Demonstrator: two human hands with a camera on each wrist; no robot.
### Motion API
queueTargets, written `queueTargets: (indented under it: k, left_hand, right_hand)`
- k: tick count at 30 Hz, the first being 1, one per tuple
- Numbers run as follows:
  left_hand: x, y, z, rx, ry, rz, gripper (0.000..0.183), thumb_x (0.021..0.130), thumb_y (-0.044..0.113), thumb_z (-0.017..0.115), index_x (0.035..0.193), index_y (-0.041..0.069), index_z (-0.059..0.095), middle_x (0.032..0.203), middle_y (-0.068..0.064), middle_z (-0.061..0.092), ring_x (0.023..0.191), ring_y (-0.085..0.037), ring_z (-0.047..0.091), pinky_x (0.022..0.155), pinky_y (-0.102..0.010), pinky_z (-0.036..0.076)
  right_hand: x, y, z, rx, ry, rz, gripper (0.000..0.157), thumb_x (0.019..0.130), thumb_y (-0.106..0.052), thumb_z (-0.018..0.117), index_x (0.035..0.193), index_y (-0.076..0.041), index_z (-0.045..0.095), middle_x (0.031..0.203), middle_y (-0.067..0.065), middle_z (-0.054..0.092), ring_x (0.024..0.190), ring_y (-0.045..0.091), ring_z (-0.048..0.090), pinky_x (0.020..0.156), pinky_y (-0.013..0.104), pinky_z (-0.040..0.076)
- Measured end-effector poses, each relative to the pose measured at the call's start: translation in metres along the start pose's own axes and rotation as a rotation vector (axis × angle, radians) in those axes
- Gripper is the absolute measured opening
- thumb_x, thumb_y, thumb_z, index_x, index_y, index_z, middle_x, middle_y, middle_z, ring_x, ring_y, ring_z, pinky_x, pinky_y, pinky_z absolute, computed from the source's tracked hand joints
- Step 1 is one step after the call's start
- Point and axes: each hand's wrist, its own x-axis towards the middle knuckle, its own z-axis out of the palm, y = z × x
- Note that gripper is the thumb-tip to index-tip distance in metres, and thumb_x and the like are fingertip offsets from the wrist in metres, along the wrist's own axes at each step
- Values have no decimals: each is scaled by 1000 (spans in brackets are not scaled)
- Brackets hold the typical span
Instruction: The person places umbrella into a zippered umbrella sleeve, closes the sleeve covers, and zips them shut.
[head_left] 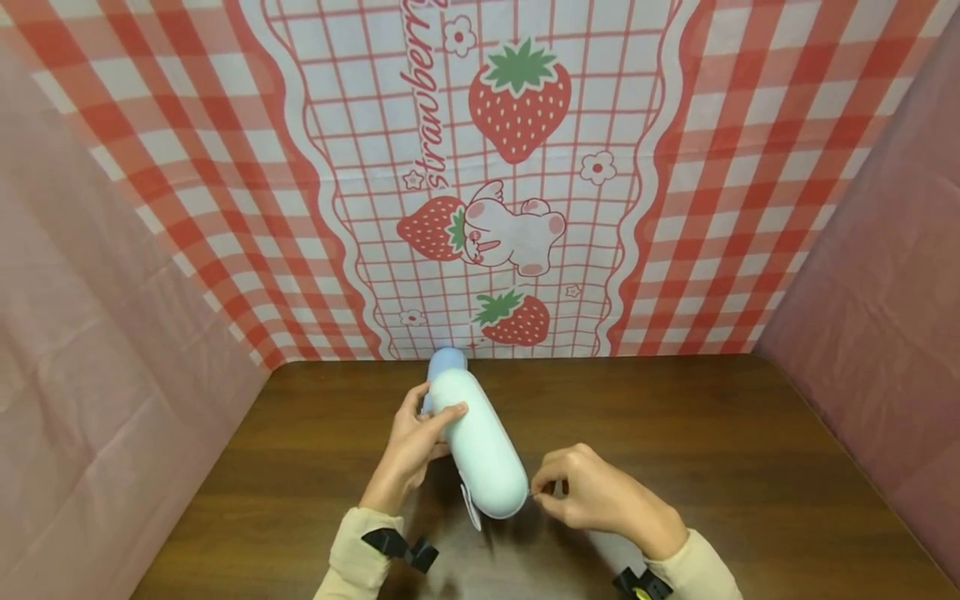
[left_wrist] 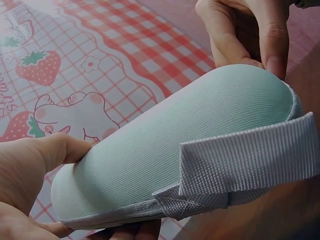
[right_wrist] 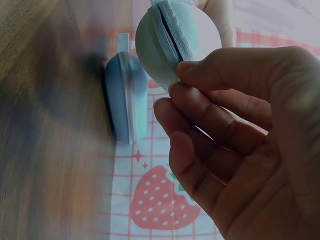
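Note:
A mint-green oblong zip case [head_left: 483, 450] with a ribbed fabric shell is held slanting above the table. My left hand [head_left: 411, 442] grips its far end, thumb on top and fingers underneath. At the near end, my right hand [head_left: 592, 496] pinches the zipper pull between thumb and index finger, whose tips mostly hide it. The zipper [right_wrist: 175, 32] runs round the rim, with a narrow dark gap between its tapes in the right wrist view. A pale woven strap [left_wrist: 247, 160] hangs from the case's side.
A blue zip case [right_wrist: 127, 97] stands behind the mint one, close to the back wall. Brown wood covers the tabletop [head_left: 697, 442]. A strawberry-print checked cloth [head_left: 517, 208] rises at the back, with pink cloth [head_left: 97, 292] along both sides.

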Motion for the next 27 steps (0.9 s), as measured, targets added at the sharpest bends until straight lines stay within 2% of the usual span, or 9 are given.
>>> queueTargets:
  k: [10, 21, 27]
  left_hand:
    - [1, -1, -1, -8, 34, -3, 79, 91, 24, 78, 154, 11, 34, 133, -34, 58, 92, -30, 73, 76, -44, 62]
    - [1, 2, -2, -14, 53, -8, 78, 91, 24, 78, 154, 12, 34, 134, -33, 58, 90, -30, 73, 75, -44, 62]
    - [0, 1, -1, -19, 60, 0, 77, 91, 22, 77, 153, 10, 33, 133, -35, 58, 87, -28, 73, 74, -42, 62]
  right_hand:
    - [0, 0, 3, -9, 24, -44, 17, 76, 7, 77, 80, -9, 77, 75, -7, 68, 70, -6, 57, 60, 15, 53]
    - [1, -2, 3, -3, 4, 7, 14, 79, 4, 77, 82, -9, 78, 78, -6, 70, 71, -7, 57, 60, 17, 54]
    - [1, -3, 5, -19, 9, -10, 14, 78, 5, 77, 81, -9, 77, 78, -6, 70, 71, -6, 58, 60, 17, 54]
